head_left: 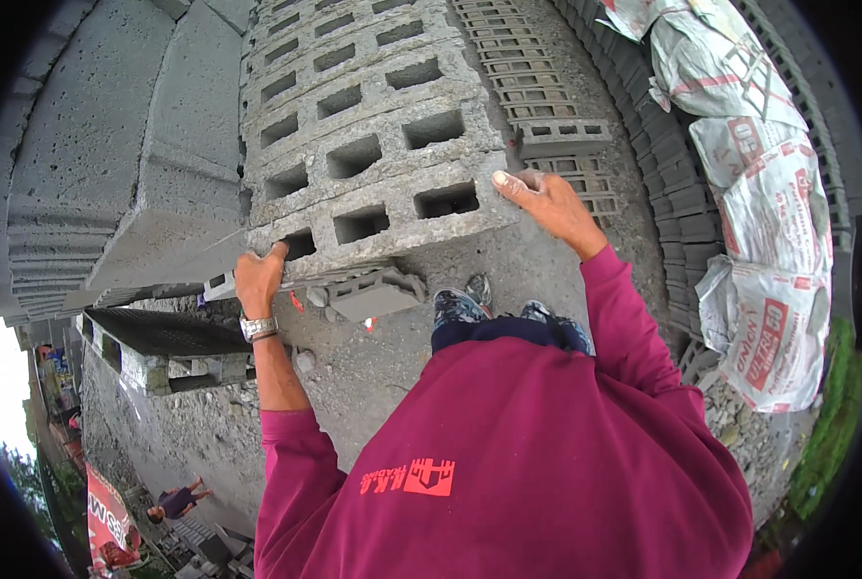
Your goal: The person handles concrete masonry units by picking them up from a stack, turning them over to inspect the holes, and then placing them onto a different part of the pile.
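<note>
A grey hollow concrete block (402, 224) with three rectangular holes lies at the near end of a long row of matching blocks (388, 145). My left hand (259, 277) grips its left end, thumb by the left hole and fingers mostly hidden behind the end. On its right end, my right hand (548, 206) is closed with the thumb along the top edge; its other fingers are largely out of sight. The block sits close against the one behind it, and I cannot tell whether it is raised. A metal-banded watch (258, 328) is on my left wrist.
Tall block stacks (93, 145) rise at left. One loose block (378, 297) lies near my shoes (479, 288). A low block structure with a dark top (165, 333) stands left. Stacked blocks (667, 183) and white printed sacks (768, 251) line the right. A person (178, 500) is far off at lower left.
</note>
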A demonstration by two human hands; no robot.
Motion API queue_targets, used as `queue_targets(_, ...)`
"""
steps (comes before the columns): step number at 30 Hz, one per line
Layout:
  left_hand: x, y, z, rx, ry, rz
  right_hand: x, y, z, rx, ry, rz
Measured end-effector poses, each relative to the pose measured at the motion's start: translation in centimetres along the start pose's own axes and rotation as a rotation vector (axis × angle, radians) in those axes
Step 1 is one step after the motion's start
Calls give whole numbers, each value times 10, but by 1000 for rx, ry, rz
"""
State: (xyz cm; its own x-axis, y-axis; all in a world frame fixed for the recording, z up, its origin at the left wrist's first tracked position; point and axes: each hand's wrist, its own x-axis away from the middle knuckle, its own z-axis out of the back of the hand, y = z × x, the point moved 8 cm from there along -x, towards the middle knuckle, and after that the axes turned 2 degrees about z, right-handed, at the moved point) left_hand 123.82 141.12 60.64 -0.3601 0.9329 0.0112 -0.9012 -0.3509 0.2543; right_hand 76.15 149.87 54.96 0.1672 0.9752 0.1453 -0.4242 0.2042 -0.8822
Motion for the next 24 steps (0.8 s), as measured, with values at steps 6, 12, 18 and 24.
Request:
queue_targets(6,66,23,46,391,444,-186,76,151,63,-103,99,-174)
queue_targets(12,156,148,18,280,625,-717,294,386,94,-150,224,-752)
queue_targets(18,133,182,-30,165,658,-715,569,555,73,-521,437,-1491)
queue_targets(24,147,200,-29,163,630,-713,534,588,85,-395,291,-1419)
